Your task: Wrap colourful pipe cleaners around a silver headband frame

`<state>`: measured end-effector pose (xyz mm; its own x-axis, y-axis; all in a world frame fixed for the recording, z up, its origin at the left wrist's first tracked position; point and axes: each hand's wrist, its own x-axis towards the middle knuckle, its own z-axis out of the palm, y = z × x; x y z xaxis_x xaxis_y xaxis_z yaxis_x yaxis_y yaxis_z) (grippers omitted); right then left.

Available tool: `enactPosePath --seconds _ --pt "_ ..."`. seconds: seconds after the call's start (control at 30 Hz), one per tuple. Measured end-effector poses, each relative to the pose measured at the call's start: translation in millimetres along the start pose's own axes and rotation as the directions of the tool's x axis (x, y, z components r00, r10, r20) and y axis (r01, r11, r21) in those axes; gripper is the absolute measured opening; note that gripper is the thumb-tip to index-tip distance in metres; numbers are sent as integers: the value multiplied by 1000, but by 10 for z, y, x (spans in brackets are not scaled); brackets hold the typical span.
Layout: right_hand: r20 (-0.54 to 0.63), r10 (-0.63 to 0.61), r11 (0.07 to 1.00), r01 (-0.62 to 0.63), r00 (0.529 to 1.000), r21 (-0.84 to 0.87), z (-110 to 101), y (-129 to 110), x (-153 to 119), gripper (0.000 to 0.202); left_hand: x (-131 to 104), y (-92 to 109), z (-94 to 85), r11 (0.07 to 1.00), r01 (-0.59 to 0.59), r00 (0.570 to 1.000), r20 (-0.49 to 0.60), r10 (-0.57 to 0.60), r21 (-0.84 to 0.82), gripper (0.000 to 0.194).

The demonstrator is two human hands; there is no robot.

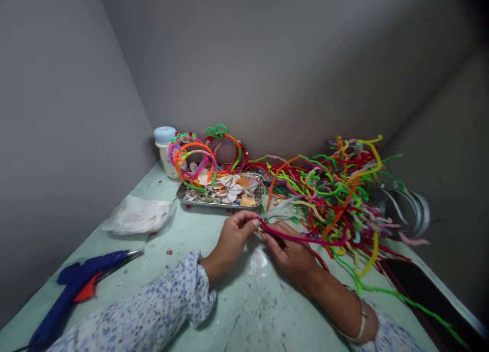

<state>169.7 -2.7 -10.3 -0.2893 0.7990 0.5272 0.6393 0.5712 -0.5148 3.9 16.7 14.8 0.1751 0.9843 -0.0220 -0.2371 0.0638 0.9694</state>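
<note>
Above the middle of the table, my two hands meet on a magenta pipe cleaner (301, 238). My left hand (232, 240) pinches its end between thumb and fingertips. Close by, my right hand (293, 256) has its fingers curled under and around the same strand, which runs off to the right over the hand. A pale grey strip (280, 208) extends from the fingertips toward the back right; it looks like a bare headband, partly hidden by the fingers. Beyond the hands lies a large tangled heap of coloured pipe cleaners (324, 181).
A metal tray (214, 206) holds shells and small stones, with pipe-cleaner-wrapped headbands (198, 148) on it. Behind stands a white jar with a blue lid (165, 135). At left are a plastic bag (139, 215) and a blue glue gun (89, 270). Metal headbands (414, 212) and a dark flat object (424, 296) sit right.
</note>
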Motion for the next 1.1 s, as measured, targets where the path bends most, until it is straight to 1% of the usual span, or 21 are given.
enactPosePath --seconds 0.03,0.17,0.3,0.4,0.53,0.73,0.93,1.03,1.1 --pt "-1 -3 1000 3 1000 13 -7 -21 -1 16 -2 -7 1 1000 3 1000 10 -3 8 13" --pt "-86 -2 999 6 996 52 -41 -94 12 13 -15 -23 3 999 29 998 55 -31 23 14" --pt "-133 -11 999 18 991 50 -61 -97 19 11 -33 -16 1 999 43 994 104 -45 20 15" --pt "-133 -13 999 20 991 50 -62 -87 9 12 -40 -2 1 999 32 993 117 -34 22 15" --pt "-111 -44 999 46 993 16 -58 -90 2 15 -40 2 2 999 26 994 108 -29 30 16" --pt "-111 -59 998 58 992 -15 -51 -86 -14 17 -31 -37 -2 999 -1 995 103 -4 52 15" --pt "-102 -136 987 125 985 -106 -45 -69 -26 13 -27 -25 7 999 6 995 99 -11 48 16" --pt "-105 -164 983 154 981 -100 -57 -77 -19 15 -27 0 14 999 18 996 87 -21 43 16" --pt "-124 -151 987 142 981 -73 -63 -85 -11 17 -26 7 14 999 19 996 81 -23 40 16"
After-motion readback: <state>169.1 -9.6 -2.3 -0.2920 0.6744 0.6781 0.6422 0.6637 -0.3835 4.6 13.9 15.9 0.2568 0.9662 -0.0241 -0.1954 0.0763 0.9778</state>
